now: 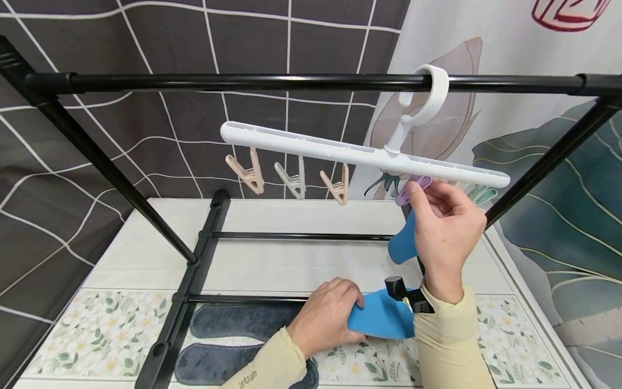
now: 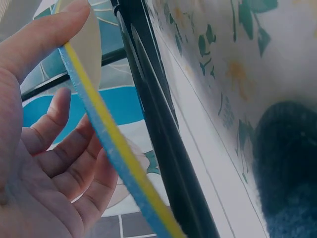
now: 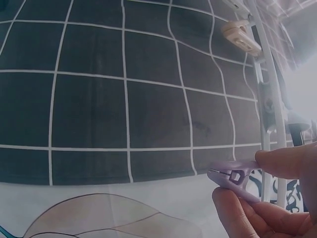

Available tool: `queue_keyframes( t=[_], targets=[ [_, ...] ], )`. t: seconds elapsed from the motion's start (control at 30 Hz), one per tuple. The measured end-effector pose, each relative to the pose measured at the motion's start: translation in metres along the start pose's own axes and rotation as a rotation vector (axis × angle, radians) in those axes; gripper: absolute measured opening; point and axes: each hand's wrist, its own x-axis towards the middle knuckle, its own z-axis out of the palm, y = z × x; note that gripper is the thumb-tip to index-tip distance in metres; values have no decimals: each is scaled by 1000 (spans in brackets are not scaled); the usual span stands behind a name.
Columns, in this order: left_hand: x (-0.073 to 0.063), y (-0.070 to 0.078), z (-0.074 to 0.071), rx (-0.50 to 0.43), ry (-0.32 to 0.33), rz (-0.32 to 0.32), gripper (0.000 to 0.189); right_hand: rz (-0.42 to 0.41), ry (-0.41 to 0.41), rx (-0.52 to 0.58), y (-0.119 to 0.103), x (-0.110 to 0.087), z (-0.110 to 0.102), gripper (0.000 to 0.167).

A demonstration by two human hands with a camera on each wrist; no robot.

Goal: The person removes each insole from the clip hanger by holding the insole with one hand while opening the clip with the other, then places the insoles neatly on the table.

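My right hand pinches a purple clothespin between thumb and fingers, just under the right half of a white clip hanger. In the right wrist view the purple clothespin lies sideways in the fingertips. Lower down, my left hand grips the edge of a flat blue insole, whose right end passes behind the right wrist. The left wrist view shows the insole edge in blue and yellow layers, with the thumb over it. Another blue piece shows behind the right hand, partly hidden.
The hanger hooks over a black rack bar. Beige clothespins and a grey-white one hang on its left; a green one is at its right end. Dark grey insoles lie below, by the rack's lower bar.
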Motion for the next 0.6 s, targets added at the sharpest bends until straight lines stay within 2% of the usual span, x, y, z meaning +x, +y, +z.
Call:
queue_keyframes(
  t=[0.37, 0.6],
  targets=[
    [2, 4, 7, 20, -18, -11, 56, 3, 1, 39, 1, 1, 0, 26],
    [3, 6, 11, 22, -61, -12, 52, -48, -17, 71, 1, 1, -2, 26]
  ],
)
